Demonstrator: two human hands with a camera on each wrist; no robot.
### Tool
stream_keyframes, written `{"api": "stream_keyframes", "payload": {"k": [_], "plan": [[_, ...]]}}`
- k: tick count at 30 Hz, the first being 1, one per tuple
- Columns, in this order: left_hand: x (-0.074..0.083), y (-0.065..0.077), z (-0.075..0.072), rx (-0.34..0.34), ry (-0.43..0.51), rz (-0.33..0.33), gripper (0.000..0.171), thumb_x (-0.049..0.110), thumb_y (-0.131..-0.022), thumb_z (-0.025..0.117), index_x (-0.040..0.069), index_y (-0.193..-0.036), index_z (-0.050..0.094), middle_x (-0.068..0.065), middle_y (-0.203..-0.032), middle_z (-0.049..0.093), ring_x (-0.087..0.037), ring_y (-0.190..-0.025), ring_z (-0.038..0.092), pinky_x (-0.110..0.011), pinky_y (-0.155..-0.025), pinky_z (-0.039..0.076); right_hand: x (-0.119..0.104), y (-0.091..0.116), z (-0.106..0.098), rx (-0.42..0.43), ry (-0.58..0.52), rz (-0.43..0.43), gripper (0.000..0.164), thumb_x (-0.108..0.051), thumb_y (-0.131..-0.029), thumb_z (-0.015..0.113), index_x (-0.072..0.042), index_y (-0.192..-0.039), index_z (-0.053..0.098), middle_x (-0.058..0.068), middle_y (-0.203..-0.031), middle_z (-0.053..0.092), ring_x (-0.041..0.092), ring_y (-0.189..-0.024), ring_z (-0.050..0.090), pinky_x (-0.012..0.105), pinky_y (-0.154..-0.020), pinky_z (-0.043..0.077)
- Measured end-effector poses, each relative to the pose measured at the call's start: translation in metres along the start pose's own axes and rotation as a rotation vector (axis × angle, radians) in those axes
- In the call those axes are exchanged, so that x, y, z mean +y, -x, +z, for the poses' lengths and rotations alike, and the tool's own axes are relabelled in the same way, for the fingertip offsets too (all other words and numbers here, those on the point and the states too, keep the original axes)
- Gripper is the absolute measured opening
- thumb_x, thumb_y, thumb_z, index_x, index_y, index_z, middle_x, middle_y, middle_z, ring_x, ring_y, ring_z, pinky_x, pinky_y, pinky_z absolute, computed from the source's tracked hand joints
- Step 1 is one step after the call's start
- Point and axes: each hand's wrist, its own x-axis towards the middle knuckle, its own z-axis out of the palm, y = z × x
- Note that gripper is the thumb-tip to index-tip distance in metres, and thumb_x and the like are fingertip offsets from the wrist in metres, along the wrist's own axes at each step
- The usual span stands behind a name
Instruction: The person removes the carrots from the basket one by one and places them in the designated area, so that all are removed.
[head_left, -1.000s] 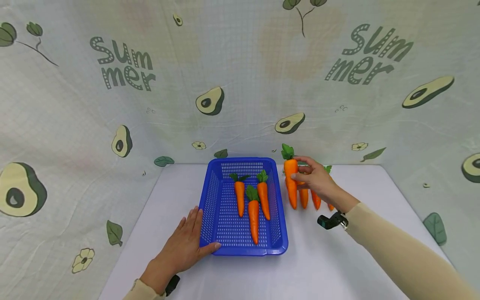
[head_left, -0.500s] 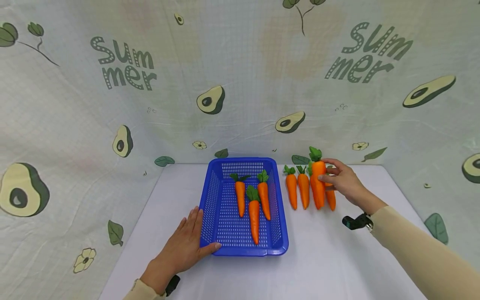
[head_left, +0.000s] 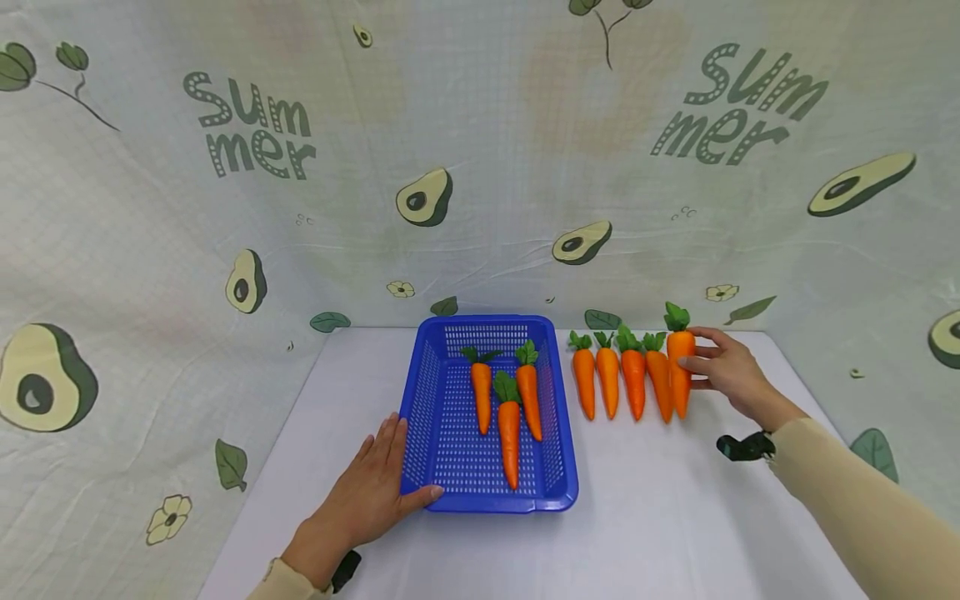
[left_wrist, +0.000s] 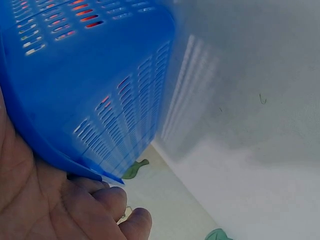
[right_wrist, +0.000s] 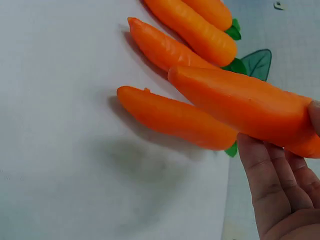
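My right hand (head_left: 727, 371) pinches a carrot (head_left: 681, 367) between thumb and fingers, its leafy top pointing away. In the right wrist view the held carrot (right_wrist: 245, 102) hangs above the table, overlapping an orange carrot (right_wrist: 175, 122) that lies on the white surface. To its left, several carrots (head_left: 633, 383) lie side by side in a row. My left hand (head_left: 363, 492) rests on the left side of the blue basket (head_left: 487, 503), fingers straight along the rim and thumb over the near corner. Inside the basket lie 3 carrots (head_left: 508, 442), green tops toward the back.
The white table (head_left: 637, 517) runs back to a cloth backdrop (head_left: 495, 125) printed with avocados, leaves and lettering. That cloth also hangs at both sides. In the left wrist view the basket's slotted wall (left_wrist: 80, 65) stands right beside the palm.
My right hand has moved rightward with the carrot, from beside the basket, across the row to its right end. The left hand and the basket have stayed in place.
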Motion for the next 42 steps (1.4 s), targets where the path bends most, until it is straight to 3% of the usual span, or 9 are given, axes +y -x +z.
{"api": "stream_keyframes", "payload": {"k": [9,16,28,32,37,42], "plan": [[0.001,-0.001,-0.002,-0.01,0.007,-0.009,0.124,0.088,-0.089,0.046,-0.002,-0.168,0.013,-0.024,-0.176,0.011,-0.04,-0.163,0.016,-0.06,-0.13,0.021,0.018,-0.003,-0.007,0.031,0.031,0.048,0.076,-0.019,-0.108,0.061,-0.004,-0.168,0.016,0.043,-0.158,0.034,0.053,-0.127,0.058,0.04,-0.085,0.065],[0.001,-0.001,-0.002,-0.017,0.007,-0.014,0.123,0.087,-0.09,0.047,-0.001,-0.168,0.013,-0.023,-0.176,0.01,-0.04,-0.163,0.015,-0.06,-0.13,0.021,0.032,-0.008,-0.011,0.025,0.025,0.064,0.077,-0.02,-0.108,0.06,-0.002,-0.168,0.014,0.045,-0.158,0.031,0.055,-0.129,0.056,0.047,-0.09,0.063],[0.004,-0.002,-0.004,-0.026,0.018,-0.03,0.122,0.085,-0.09,0.051,-0.001,-0.168,0.012,-0.023,-0.176,0.01,-0.04,-0.163,0.016,-0.06,-0.129,0.022,0.054,-0.014,-0.008,-0.025,0.024,0.142,0.078,-0.022,-0.109,0.059,-0.002,-0.168,0.012,0.044,-0.159,0.031,0.048,-0.124,0.062,0.047,-0.095,0.062],[0.004,-0.002,-0.003,-0.026,0.014,-0.03,0.122,0.084,-0.09,0.052,-0.001,-0.168,0.012,-0.023,-0.176,0.01,-0.04,-0.163,0.016,-0.06,-0.129,0.022,0.058,-0.016,-0.008,-0.04,0.014,0.161,0.078,-0.023,-0.11,0.058,-0.002,-0.168,0.011,0.043,-0.158,0.033,0.039,-0.116,0.067,0.046,-0.096,0.062],[0.003,-0.003,-0.002,-0.026,0.02,-0.032,0.12,0.082,-0.091,0.055,-0.001,-0.168,0.012,-0.022,-0.176,0.009,-0.039,-0.163,0.016,-0.06,-0.129,0.022,0.062,-0.02,-0.006,-0.048,0.022,0.168,0.077,-0.024,-0.11,0.057,-0.002,-0.168,0.012,0.042,-0.158,0.035,0.03,-0.11,0.069,0.041,-0.092,0.063],[0.003,-0.003,0.0,-0.02,0.011,-0.034,0.12,0.082,-0.091,0.054,-0.001,-0.168,0.013,-0.022,-0.177,0.009,-0.039,-0.163,0.016,-0.06,-0.129,0.022,0.063,-0.025,-0.003,-0.028,0.026,0.175,0.076,-0.024,-0.11,0.057,-0.001,-0.168,0.014,0.041,-0.157,0.036,0.031,-0.111,0.069,0.035,-0.088,0.064]]}}
